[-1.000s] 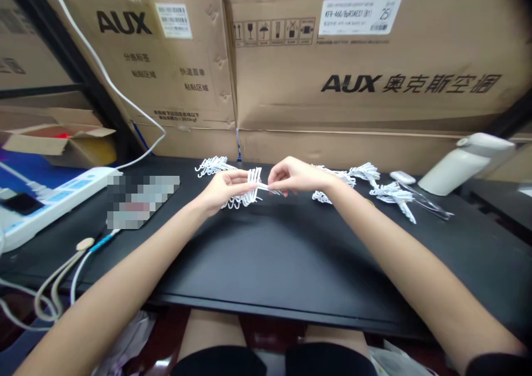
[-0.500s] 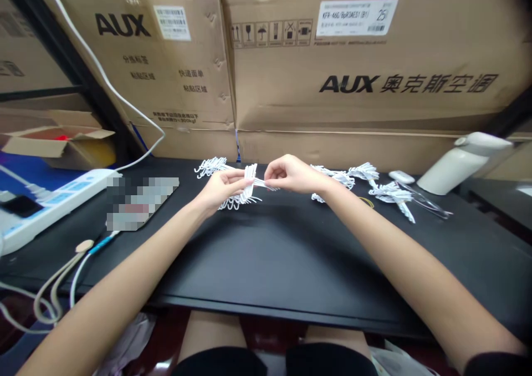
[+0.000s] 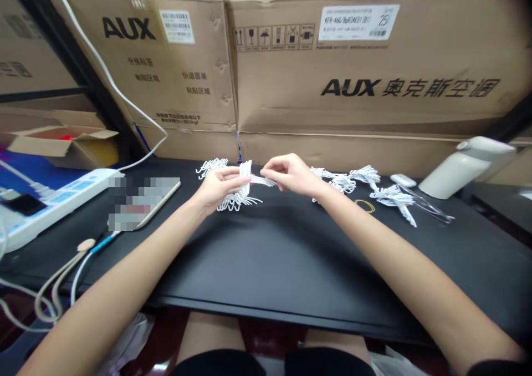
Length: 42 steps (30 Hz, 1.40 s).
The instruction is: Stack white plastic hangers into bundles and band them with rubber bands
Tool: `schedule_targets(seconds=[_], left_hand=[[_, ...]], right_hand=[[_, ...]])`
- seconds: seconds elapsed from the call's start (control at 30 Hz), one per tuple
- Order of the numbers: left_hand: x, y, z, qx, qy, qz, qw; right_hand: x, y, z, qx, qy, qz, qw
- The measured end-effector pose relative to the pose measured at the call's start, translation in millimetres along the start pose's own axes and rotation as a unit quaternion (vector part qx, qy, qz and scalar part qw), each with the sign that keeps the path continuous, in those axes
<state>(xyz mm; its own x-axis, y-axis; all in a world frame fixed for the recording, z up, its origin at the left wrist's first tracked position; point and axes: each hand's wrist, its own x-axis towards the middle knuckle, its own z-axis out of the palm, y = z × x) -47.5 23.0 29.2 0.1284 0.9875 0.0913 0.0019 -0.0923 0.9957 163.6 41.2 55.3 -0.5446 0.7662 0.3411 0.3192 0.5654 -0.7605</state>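
Observation:
My left hand [image 3: 218, 188] is closed around a bundle of thin white bent wires [image 3: 245, 171], held above the black table. The bundle's straight ends [image 3: 262, 181] point right, toward my right hand. My right hand [image 3: 286, 173] is pinched just above those ends; whether anything thin is between its fingertips is too small to make out. Below and behind my left hand lie more white wires with hooked ends: one pile [image 3: 235, 201] nearer me and another pile [image 3: 211, 166] farther back.
Bundled white wires [image 3: 390, 196] and a yellow rubber band [image 3: 366, 206] lie right of my hands. Beyond them are glasses [image 3: 432, 207], a small white case [image 3: 403, 180] and a pale bottle [image 3: 465, 168]. A phone [image 3: 162, 198] and power strip [image 3: 62, 204] sit left. Cardboard boxes [image 3: 282, 110] stand behind.
My right hand's fingertips have lifted slightly off the wire ends and shifted a little left. My left hand still holds the bundle, now tilted slightly differently. The view has shifted slightly.

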Motion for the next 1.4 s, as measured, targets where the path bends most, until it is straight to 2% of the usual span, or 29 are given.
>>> schedule_targets(seconds=[0.1,0.13,0.17,0.27,0.37,0.47,0.57,0.73,0.93,1.07,1.17,1.27,1.4], left_hand=[[3.0,0.9,-3.4,-0.027,0.040,0.023,0.999],[4.1,0.8,-4.5,-0.039,0.049,0.028,0.998],[5.1,0.7,-5.5,-0.053,0.056,0.031,0.997],[6.9,0.2,-7.0,-0.082,0.063,0.029,0.994],[7.3,0.2,-6.0,-0.085,0.064,0.031,0.994],[7.6,-0.2,-4.4,-0.079,0.065,0.029,0.994],[7.8,-1.1,-3.8,-0.078,0.061,0.027,0.995],[7.5,-1.5,-4.1,-0.066,0.060,0.018,0.996],[6.7,-1.0,-4.3,-0.045,0.061,0.015,0.997],[4.8,-0.4,-4.3,-0.005,0.076,-0.001,0.997],[3.5,-0.4,-3.8,0.007,0.061,0.002,0.998],[2.8,-2.7,-3.4,0.012,0.030,0.017,0.999],[1.5,-6.1,-1.9,0.020,-0.008,0.026,0.999]], right_hand=[[3.5,14.4,5.4,-0.017,0.173,-0.004,0.985],[4.2,20.0,7.5,-0.039,0.200,-0.001,0.979],[4.6,25.6,10.1,-0.074,0.201,0.000,0.977],[3.2,40.0,22.1,-0.174,0.108,-0.008,0.979],[-0.3,48.8,38.8,-0.198,0.020,-0.022,0.980],[-2.9,52.9,51.6,-0.209,-0.030,-0.029,0.977],[-2.8,53.9,53.5,-0.238,-0.061,-0.027,0.969],[1.1,47.6,35.5,-0.283,-0.112,0.007,0.953],[-1.6,27.4,-8.7,-0.289,-0.188,0.086,0.935],[-5.5,10.3,-40.6,-0.301,-0.146,0.081,0.939],[-8.6,-2.8,-55.8,-0.334,-0.105,0.072,0.934],[-11.1,-11.7,-60.3,-0.321,-0.086,0.067,0.941],[-11.2,-14.7,-56.1,-0.248,-0.105,0.057,0.961]])
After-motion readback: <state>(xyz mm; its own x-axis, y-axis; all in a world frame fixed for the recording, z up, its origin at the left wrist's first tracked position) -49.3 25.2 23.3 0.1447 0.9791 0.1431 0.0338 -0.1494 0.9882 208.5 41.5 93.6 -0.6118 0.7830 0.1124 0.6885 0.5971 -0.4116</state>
